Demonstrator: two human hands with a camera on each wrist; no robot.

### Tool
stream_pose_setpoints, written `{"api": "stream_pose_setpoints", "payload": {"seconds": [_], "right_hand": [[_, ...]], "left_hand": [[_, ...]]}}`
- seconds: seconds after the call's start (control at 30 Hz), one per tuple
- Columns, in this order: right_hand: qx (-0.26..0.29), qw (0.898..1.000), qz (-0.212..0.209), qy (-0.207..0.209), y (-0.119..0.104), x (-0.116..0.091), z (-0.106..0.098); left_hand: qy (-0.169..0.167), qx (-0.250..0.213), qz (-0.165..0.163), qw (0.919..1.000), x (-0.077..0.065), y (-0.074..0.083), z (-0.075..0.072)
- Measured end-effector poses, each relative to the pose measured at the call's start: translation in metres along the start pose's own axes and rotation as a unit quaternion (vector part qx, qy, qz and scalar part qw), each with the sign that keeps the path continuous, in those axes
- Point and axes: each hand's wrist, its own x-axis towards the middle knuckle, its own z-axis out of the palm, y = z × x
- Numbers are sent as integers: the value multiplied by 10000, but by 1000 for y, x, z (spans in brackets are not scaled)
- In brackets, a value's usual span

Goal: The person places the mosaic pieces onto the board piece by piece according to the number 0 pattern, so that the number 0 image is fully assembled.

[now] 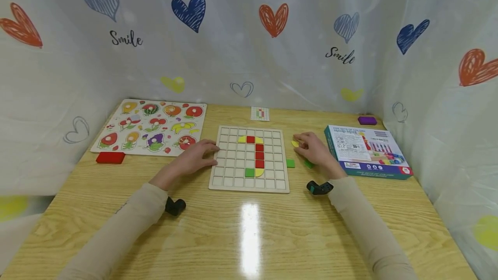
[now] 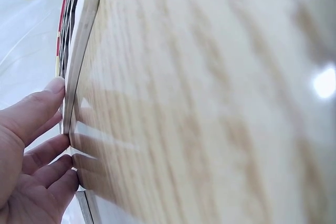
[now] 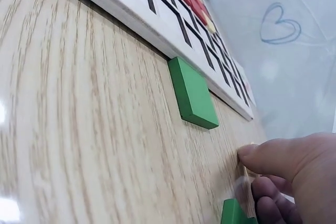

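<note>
A square wooden grid board lies mid-table with red, yellow and green pieces set in its cells. At its left edge my left hand rests, thumb and fingertips against the side; the left wrist view shows those fingers loosely bent along the rim. Right of the board, my right hand pinches a yellow rounded piece between thumb and fingers, low over the table. One green square piece lies by the board's right edge. Another green piece sits under the right hand, partly hidden by it.
A fruit puzzle board is at the left, with a red block before it. Behind the grid board lies a small pattern card. To the right are a boxed toy and a purple block. A printed curtain surrounds the table.
</note>
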Motion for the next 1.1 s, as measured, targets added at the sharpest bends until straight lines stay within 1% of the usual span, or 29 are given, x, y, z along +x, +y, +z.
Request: {"api": "stream_pose_setpoints", "payload": {"seconds": [0.13,0.4,0.63,0.73,0.87,1.0,1.1], "right_hand": [[-26,10000,-2,42,0,-2,2],[-237,9990,133,366,-4,-5,8],[-34,9993,307,231,-13,-3,9],[263,9991,306,165,-26,-1,9],[581,9982,114,73,-55,-3,13],[764,9966,-263,-137,-82,-6,23],[848,9937,-631,-368,-99,-10,33]], "left_hand": [[-19,2,5,10000,0,0,0],[-14,98,56,9999,1,-2,0],[-40,128,28,9999,0,-3,0],[-44,129,44,9999,0,-3,0],[-61,101,62,9999,0,-2,0],[-32,119,61,9999,1,0,0],[-12,136,76,9999,2,0,0]]}}
